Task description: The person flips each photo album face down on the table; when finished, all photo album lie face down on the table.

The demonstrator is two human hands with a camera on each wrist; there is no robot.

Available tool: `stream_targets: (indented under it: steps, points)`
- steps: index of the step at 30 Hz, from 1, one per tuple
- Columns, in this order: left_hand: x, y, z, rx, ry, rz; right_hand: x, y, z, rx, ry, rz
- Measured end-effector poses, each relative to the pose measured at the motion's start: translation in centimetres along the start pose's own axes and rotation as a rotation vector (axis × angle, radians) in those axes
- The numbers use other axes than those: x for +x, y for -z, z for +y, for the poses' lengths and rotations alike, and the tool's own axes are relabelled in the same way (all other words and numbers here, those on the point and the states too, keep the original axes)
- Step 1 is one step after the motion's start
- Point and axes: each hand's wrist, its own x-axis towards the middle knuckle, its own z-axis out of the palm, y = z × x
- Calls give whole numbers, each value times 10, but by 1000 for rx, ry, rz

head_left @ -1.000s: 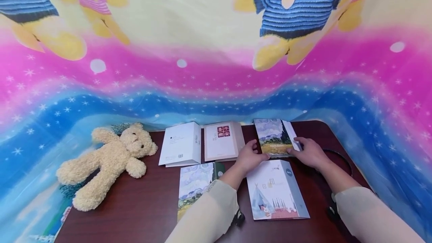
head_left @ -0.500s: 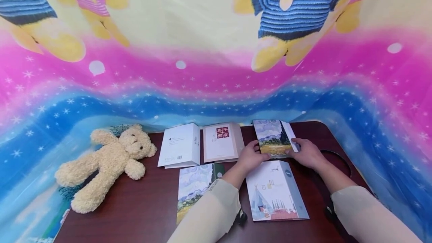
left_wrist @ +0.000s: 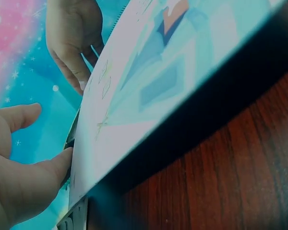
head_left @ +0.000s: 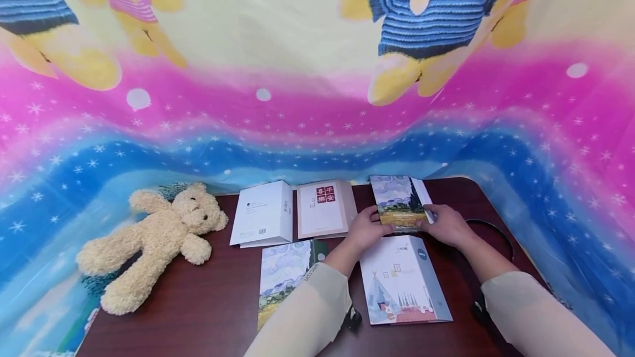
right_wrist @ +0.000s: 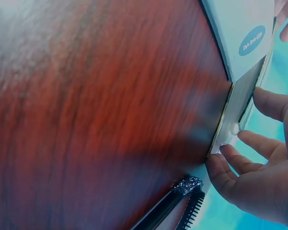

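A book with a painted landscape cover point(head_left: 394, 197) lies at the back right of the table in the head view. My left hand point(head_left: 367, 231) is at its lower left corner. In the left wrist view the left thumb point(left_wrist: 62, 160) touches the book's edge, while a finger point(left_wrist: 26, 115) is raised away from it. My right hand point(head_left: 448, 227) pinches the lower right edge, thumb on the cover and fingertips point(right_wrist: 252, 141) along the pale side strip. Just in front lies a white book with a tent drawing point(head_left: 397, 285), which fills much of the left wrist view.
On the left lies a cream teddy bear point(head_left: 159, 241). A white book point(head_left: 260, 214) and a beige book with red characters point(head_left: 322, 214) sit at the back. Another painted book point(head_left: 283, 280) is partly under my left sleeve. A black cable point(head_left: 498, 230) curves at the right.
The head view shifts slightly. Both hands stay at the painted book, which barely moves against its neighbours.
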Motion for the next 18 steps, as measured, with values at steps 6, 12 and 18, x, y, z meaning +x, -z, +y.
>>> stream_targets:
  steps: [6, 12, 18]
  points:
    - [-2, 4, 1, -55, -4, -16, 2, -1, -3, -15, -1, -22]
    - [-5, 8, 3, -105, -9, -43, 2, 0, -5, 0, 6, -31]
    - [-7, 9, 8, -133, -34, -49, 1, 1, -5, 57, 3, -55]
